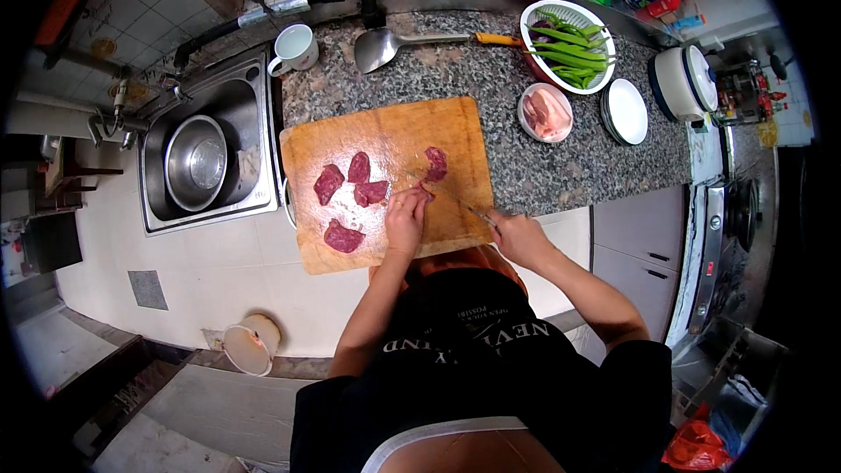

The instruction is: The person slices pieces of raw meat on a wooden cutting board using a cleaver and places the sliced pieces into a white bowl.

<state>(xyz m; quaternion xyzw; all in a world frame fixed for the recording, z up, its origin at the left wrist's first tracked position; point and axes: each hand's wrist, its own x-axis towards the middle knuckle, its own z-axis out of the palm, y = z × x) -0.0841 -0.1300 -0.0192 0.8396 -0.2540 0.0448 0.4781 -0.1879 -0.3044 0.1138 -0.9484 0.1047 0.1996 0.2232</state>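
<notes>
On the wooden cutting board (403, 136) my left hand (406, 221) has its fingertips closed on a small piece of red meat (428, 194). My right hand (520, 239) grips the handle of a knife (471, 208) at the board's right edge. The thin blade points left and away from me, beside the left fingertips; part of it is hard to make out. Just beyond the blade lies a chunk of red meat (434, 164). Several more chunks, one a dark red piece (342, 236) near the front edge, are spread over the board's left half.
Behind the board lie a spatula (378, 50) and a mug (295, 48). To the right stand a bowl of pale meat (545, 113), a basket of green peppers (568, 48), white dishes (625, 112) and a white cooker (683, 83). A sink (254, 96) holding a metal basin (195, 164) is left.
</notes>
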